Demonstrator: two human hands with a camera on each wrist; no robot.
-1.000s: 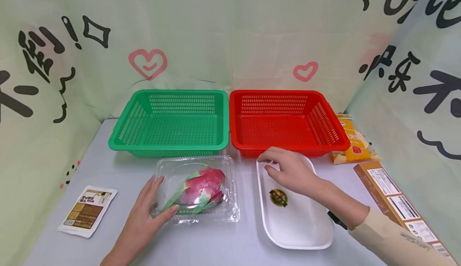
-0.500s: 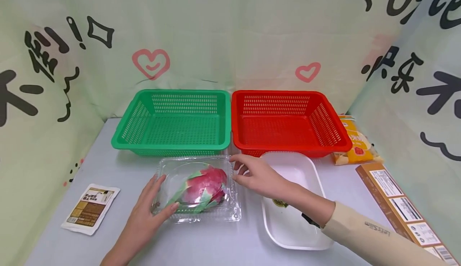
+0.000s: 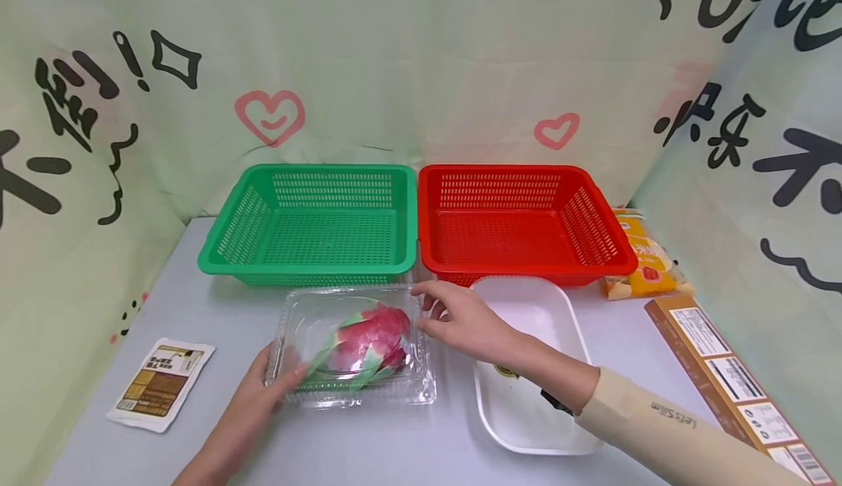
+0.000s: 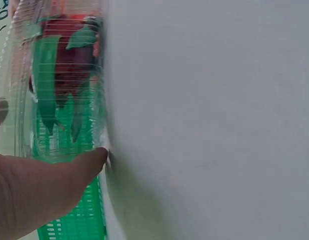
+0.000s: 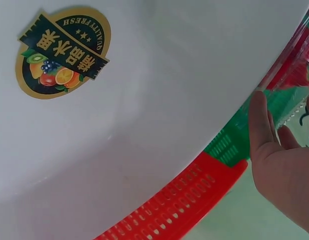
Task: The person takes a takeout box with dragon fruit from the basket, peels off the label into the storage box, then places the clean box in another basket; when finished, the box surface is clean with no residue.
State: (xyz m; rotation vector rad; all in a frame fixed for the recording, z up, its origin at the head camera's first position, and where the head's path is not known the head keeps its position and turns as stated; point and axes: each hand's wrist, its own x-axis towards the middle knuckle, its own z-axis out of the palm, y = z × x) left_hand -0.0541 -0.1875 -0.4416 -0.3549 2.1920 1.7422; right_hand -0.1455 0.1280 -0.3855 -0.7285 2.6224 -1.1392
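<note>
A clear plastic clamshell box (image 3: 309, 325) with a pink-and-green dragon fruit (image 3: 371, 340) inside lies before the green basket in the head view. My left hand (image 3: 246, 413) grips its left end, the thumb over the front corner and the fingers behind the side. In the left wrist view, the thumb (image 4: 89, 160) lies along the clear box (image 4: 24, 135); most fingers are hidden. My right hand (image 3: 463, 314) holds the far right corner of the rim with curled fingers. In the right wrist view, this hand (image 5: 279, 160) touches the box's edge (image 5: 294, 60).
A green basket (image 3: 309, 278) and a red basket (image 3: 526, 274) stand side by side at the back. Right of the box is a white tray (image 3: 546, 427) with a sticker. A white-brown pouch (image 3: 161, 384) lies left; a yellow bag (image 3: 647, 259) and brown carton (image 3: 737, 384) lie right.
My right hand has moved left from over the white tray to the box's right corner. My left fingers have slid down behind the box's left side, and its left end has shifted slightly left.
</note>
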